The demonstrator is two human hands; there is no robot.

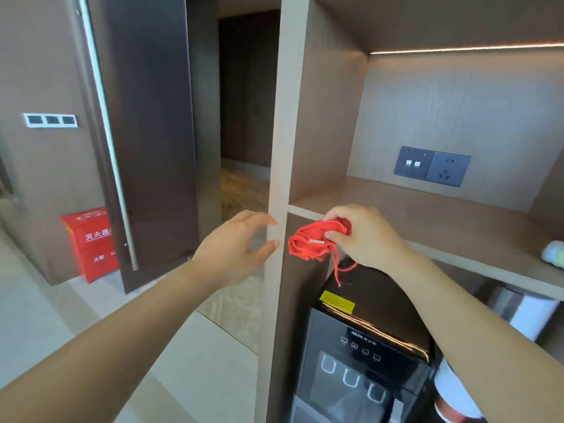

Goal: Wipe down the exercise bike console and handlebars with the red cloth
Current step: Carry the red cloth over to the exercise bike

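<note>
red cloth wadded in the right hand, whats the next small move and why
Probably bring the open left hand across to pinch a free edge of the crumpled red cloth and spread it flat: the right hand grips it in a wad, the left hovers beside it without touching, and no exercise bike is in view.

Right of frame: wood-panel shelf niche (427, 209) with LED strip (457, 49) and grey socket panel (432, 166). Lower centre: black water dispenser (366, 346). Left: switch plate (50, 120), red extinguisher box (91, 242), pale tiled floor (45, 315).
</note>
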